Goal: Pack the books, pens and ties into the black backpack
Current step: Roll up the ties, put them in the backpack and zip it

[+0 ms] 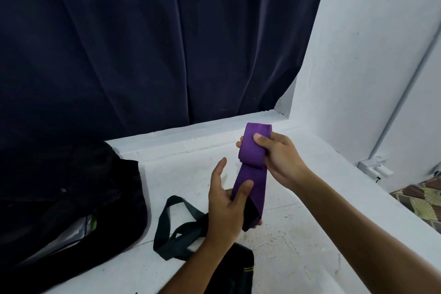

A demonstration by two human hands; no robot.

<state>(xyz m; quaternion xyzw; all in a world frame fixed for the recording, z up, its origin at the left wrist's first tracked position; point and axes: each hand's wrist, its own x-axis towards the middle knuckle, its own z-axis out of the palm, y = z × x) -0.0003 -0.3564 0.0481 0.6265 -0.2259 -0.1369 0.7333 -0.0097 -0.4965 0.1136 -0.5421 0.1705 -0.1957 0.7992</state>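
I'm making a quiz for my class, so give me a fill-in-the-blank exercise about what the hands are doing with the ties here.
1. The right hand grips the folded end of a tie coloured ____.
2. The left hand holds the same tie's ____ end.
3. The black backpack lies to the ____ of both hands.
4. The dark green tie lies loose on the ____ surface.

Missing words: purple; lower; left; white
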